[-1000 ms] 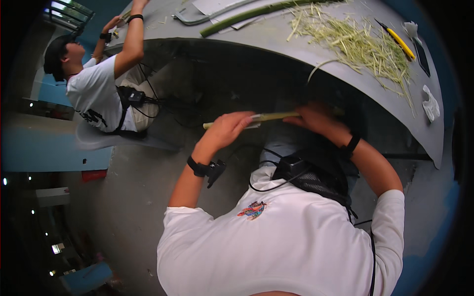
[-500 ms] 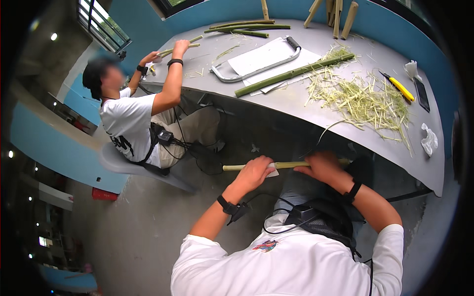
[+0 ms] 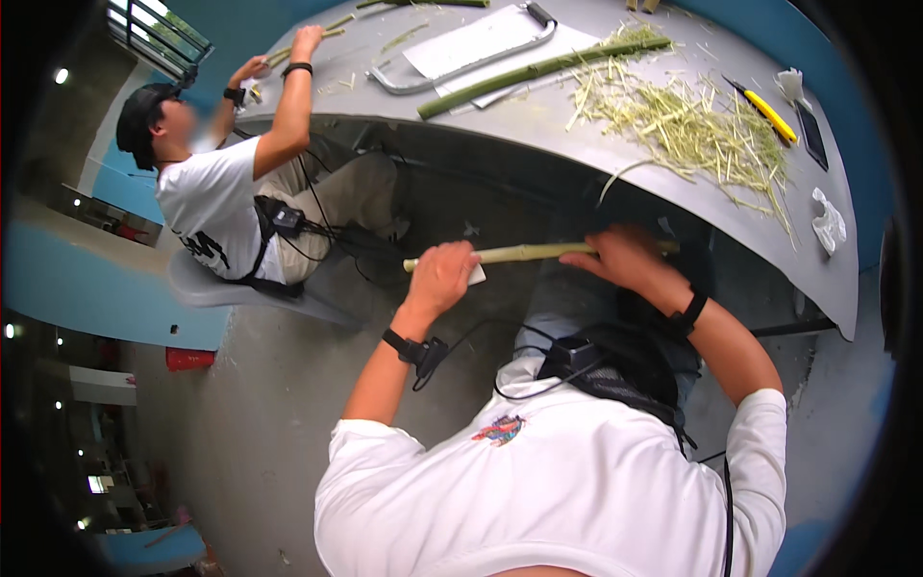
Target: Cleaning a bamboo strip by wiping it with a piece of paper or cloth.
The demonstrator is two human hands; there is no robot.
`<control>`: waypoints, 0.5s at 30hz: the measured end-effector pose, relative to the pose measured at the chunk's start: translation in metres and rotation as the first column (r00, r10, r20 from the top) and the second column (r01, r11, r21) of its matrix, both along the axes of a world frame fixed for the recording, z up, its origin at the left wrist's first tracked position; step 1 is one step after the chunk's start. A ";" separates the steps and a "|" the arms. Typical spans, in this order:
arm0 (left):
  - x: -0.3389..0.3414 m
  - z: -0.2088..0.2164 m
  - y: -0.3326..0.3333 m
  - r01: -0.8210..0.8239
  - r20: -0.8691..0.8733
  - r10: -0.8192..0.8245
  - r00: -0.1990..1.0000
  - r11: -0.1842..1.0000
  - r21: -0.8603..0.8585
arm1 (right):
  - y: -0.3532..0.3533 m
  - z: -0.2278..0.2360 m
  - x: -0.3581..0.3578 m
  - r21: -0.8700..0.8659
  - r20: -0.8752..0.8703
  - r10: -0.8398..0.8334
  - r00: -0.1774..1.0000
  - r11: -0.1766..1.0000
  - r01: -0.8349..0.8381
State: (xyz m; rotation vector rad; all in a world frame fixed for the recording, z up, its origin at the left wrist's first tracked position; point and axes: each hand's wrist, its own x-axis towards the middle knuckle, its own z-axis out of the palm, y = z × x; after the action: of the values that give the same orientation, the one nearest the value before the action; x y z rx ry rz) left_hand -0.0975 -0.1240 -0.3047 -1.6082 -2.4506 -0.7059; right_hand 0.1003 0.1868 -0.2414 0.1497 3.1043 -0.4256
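A pale, peeled bamboo stick (image 3: 524, 253) lies level in front of my lap, below the table's near edge. My left hand (image 3: 440, 281) is closed around it close to its left end, with a small white piece of paper or sheet (image 3: 477, 275) sticking out beside the fingers. Which side of that piece faces the stick cannot be made out. Farther right, my right hand (image 3: 625, 258) grips the same stick, its thumb pointing left along it. A short bit of the stick shows past the right hand.
On the grey table (image 3: 538, 120) lie a green bamboo pole (image 3: 538, 75), a hacksaw frame (image 3: 471, 69) over white paper, a heap of shavings (image 3: 692, 125), a yellow utility knife (image 3: 769, 115), a phone (image 3: 812, 135) and crumpled tissue (image 3: 827, 221). A seated person (image 3: 221, 192) handles sticks at left.
My left hand has slid leftward along the bamboo stick, nearer its left end. My right hand keeps its hold. The whole view has shifted, so the table appears higher.
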 end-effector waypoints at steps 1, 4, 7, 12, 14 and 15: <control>0.002 -0.001 0.004 -0.016 0.062 0.014 0.998 0.999 0.028 | -0.004 -0.001 -0.001 -0.005 -0.005 0.014 1.000 1.000 -0.014; 0.017 -0.003 0.024 -0.032 0.054 0.026 0.998 0.991 0.126 | -0.016 -0.007 -0.008 -0.020 0.009 0.033 0.999 0.999 -0.033; 0.022 -0.010 0.032 -0.043 0.073 0.037 0.997 0.995 0.091 | -0.019 -0.018 -0.010 -0.046 -0.025 0.056 0.998 0.997 -0.057; 0.016 -0.002 0.028 -0.012 0.067 0.007 0.998 0.998 0.066 | -0.012 -0.032 -0.001 -0.145 -0.103 0.044 0.994 0.988 -0.059; -0.003 -0.011 0.016 -0.028 0.046 0.029 0.999 0.999 -0.016 | 0.002 -0.044 0.008 -0.184 -0.161 0.021 0.987 0.982 -0.051; -0.007 -0.013 0.009 -0.023 0.052 0.024 0.998 0.999 -0.029 | 0.004 -0.041 0.010 -0.129 -0.181 0.035 0.983 0.990 -0.059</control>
State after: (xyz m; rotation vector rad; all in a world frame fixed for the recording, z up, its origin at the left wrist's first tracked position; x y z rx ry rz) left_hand -0.1050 -0.1147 -0.3179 -1.5880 -2.5237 -0.7219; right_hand 0.1108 0.1910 -0.2821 0.0394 3.2302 -0.6792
